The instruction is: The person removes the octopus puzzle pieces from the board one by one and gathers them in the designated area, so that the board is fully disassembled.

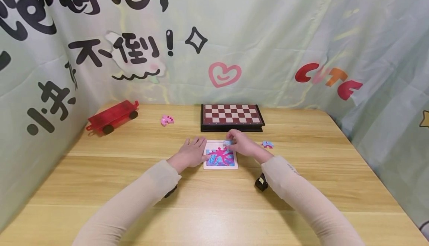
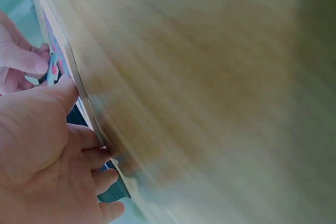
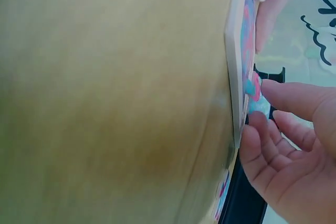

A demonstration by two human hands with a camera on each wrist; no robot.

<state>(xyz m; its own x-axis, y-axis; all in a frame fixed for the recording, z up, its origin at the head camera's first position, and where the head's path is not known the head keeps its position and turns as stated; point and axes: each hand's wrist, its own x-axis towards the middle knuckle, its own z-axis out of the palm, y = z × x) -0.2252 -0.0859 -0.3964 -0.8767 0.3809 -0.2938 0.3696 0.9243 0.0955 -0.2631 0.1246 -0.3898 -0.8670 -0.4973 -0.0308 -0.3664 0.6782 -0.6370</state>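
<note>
A jigsaw puzzle board with a pale rim lies on the table, its lower part filled by a pink octopus on blue. At the board's left edge my left hand lies palm down with extended fingers, its thumb resting on the rim. Over the upper right of the board, my right hand pinches a blue-and-pink puzzle piece between thumb and fingers. The piece looks tilted in the right wrist view; its far side is hidden by fingertips. Another puzzle piece lies on the table, right of the board.
Behind the board sits a chessboard box. A pink piece lies farther left, near a red toy wagon. Printed fabric hangs behind the wooden table.
</note>
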